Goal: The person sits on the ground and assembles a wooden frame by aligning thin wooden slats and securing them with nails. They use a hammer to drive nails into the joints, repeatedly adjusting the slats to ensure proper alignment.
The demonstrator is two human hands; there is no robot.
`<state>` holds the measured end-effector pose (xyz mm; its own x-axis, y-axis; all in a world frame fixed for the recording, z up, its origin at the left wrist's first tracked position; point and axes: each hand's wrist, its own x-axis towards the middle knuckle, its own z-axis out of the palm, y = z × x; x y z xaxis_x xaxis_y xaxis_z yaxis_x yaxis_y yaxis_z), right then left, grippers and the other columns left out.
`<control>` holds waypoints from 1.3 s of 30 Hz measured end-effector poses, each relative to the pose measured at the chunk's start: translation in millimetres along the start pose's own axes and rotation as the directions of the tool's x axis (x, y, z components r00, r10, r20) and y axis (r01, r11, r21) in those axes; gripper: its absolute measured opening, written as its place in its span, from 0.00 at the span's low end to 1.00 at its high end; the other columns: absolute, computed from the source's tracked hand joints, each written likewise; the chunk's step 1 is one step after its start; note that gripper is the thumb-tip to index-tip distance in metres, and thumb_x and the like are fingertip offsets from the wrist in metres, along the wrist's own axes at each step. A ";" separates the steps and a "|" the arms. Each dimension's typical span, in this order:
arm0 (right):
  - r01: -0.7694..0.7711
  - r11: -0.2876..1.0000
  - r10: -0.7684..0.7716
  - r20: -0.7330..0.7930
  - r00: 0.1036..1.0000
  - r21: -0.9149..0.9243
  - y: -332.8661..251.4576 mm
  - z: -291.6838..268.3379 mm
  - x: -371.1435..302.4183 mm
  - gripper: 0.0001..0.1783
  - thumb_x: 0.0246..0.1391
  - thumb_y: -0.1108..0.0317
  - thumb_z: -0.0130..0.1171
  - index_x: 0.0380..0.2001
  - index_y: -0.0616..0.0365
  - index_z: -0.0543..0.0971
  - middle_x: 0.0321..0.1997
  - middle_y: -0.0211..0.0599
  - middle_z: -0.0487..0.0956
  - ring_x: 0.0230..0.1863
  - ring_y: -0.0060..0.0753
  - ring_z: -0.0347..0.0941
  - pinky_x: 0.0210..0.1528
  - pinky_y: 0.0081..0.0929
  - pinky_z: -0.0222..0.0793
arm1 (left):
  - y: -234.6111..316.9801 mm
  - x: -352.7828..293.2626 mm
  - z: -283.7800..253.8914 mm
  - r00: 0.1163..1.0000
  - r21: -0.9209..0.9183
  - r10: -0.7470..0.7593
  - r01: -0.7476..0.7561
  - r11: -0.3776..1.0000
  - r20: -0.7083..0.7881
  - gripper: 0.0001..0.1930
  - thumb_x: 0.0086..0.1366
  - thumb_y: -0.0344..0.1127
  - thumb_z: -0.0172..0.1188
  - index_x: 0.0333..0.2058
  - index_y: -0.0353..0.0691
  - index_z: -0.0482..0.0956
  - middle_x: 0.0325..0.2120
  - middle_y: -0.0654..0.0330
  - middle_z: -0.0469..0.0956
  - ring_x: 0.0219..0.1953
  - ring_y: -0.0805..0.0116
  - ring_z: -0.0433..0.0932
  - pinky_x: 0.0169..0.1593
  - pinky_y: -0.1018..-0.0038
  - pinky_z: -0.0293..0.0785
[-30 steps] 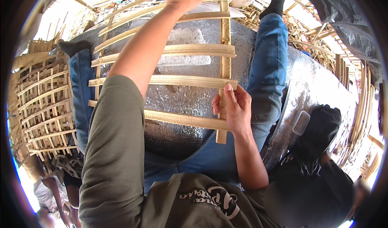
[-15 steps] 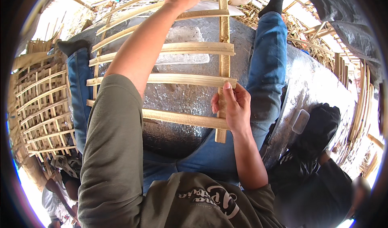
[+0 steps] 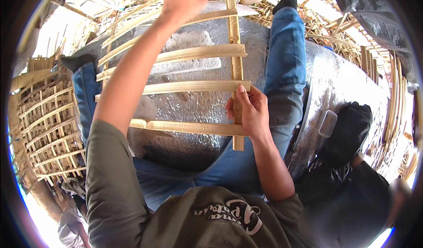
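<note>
A ladder-like bamboo frame (image 3: 189,52) lies in front of me, its slats crossing two long rails. At its right rail (image 3: 236,67), my right hand (image 3: 254,111) is closed, the thumb pressing the end of a slat (image 3: 198,87) and the fingers curled behind the rail. The nearest slat (image 3: 189,128) passes just beside that wrist. My left hand (image 3: 184,1) is over the far slats, smeared by motion, its fingers partly cut off by the top edge. My left forearm hides part of the left rail and slats.
Beneath the frame is a shiny silvery sheet (image 3: 176,109) with a pale block (image 3: 189,50) on it. My legs stretch out on both sides. To the right are a clear plastic tub (image 3: 327,123) and a person in black (image 3: 348,182). Woven bamboo (image 3: 48,124) stands at the left.
The frame has shifted slightly left in the view. My left hand and forearm have swung left over the far slats. My right hand keeps its hold on the rail and slat.
</note>
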<state>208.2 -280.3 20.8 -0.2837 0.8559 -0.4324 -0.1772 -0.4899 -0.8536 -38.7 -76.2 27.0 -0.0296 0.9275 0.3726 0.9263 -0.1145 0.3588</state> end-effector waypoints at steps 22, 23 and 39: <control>0.008 0.996 -0.009 -0.013 1.000 -0.084 -2.7 0.4 1.6 0.17 0.73 0.62 0.46 0.40 0.66 0.77 0.21 0.37 0.79 0.18 0.23 0.73 0.21 0.23 0.69 | 15.4 -61.1 26.8 0.954 -0.218 -0.163 0.220 0.951 0.252 0.20 0.69 0.57 0.56 0.45 0.49 0.83 0.23 0.59 0.82 0.28 0.65 0.81 0.45 0.64 0.76; 0.004 0.996 -0.006 -0.019 1.000 -0.085 -2.3 0.2 1.7 0.17 0.73 0.62 0.46 0.40 0.66 0.77 0.21 0.37 0.79 0.18 0.23 0.73 0.21 0.23 0.69 | 15.4 -60.8 27.0 0.949 -0.213 -0.167 0.227 0.950 0.267 0.20 0.69 0.57 0.56 0.45 0.49 0.83 0.24 0.59 0.82 0.30 0.65 0.82 0.45 0.64 0.76; 0.018 0.998 -0.018 -0.013 1.000 -0.063 -4.4 3.1 0.5 0.17 0.73 0.63 0.46 0.39 0.67 0.76 0.22 0.37 0.78 0.18 0.24 0.73 0.23 0.23 0.69 | 5.4 -50.5 32.0 0.991 0.197 0.040 -0.014 0.980 -0.130 0.33 0.71 0.51 0.50 0.66 0.34 0.61 0.66 0.40 0.61 0.68 0.41 0.60 0.69 0.48 0.58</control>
<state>205.8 -278.3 25.2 -0.2684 0.8668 -0.4202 -0.1228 -0.4635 -0.8775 -20.2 -112.3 -17.3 -0.0414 0.8679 0.4951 0.9825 -0.0548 0.1782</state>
